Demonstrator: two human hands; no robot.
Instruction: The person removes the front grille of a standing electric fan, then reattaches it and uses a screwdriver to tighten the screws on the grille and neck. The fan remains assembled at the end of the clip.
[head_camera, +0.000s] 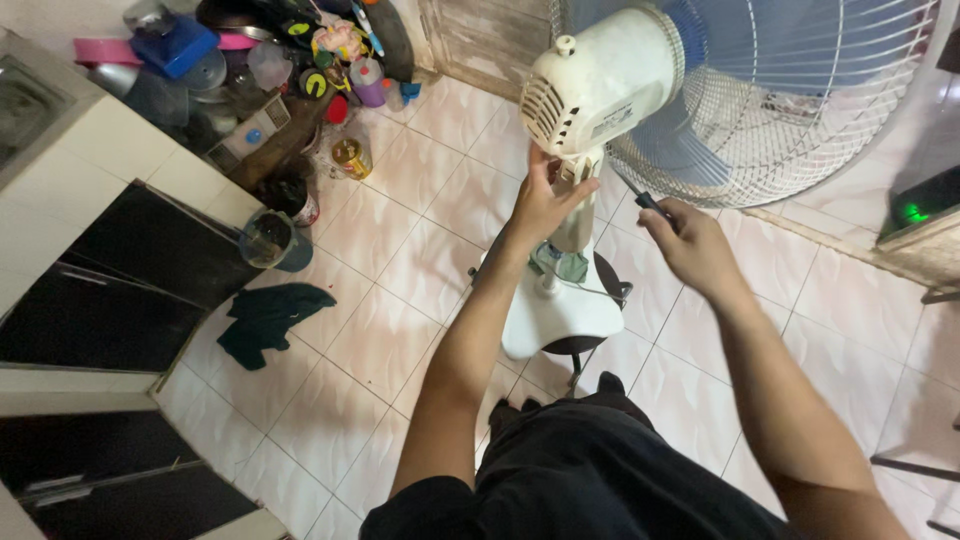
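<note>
1. Currently, the left hand (540, 205) grips the neck of the white pedestal fan (600, 90) just beneath the motor housing (590, 85), fingers wrapped around the joint where the head meets the stem.
2. The right hand (690, 240) is closed around a dark, slender tool (650, 203), apparently a screwdriver; its tip points toward the neck, near the rear of the wire guard (780, 110). The tip itself is too small to resolve.
3. The fan stands on its white base (555, 320), which rests on a small dark stool (585, 345) above the tiled floor (400, 330), not on the floor directly.
4. Risk, tipping: the raised base offers limited support. A sideways push at the neck probably rocks the whole fan, and the heavy head could carry it off the stool.
5. Risk, tool slip: if the tool jumps off its fastener, the tip travels toward the left hand, which sits close to the working point.
6. Risk, head drop: if a fastener at the neck is loosened, the motor housing may sag or tilt suddenly, pinching the left fingers.
7. Risk, snagging: the tool shaft passes near the guard wires and may catch there.
8. Risk, footing: a dark cloth (265, 320) and a plastic jug (272, 240) lie on the floor to the left; either could cause a trip or a spill.
</note>
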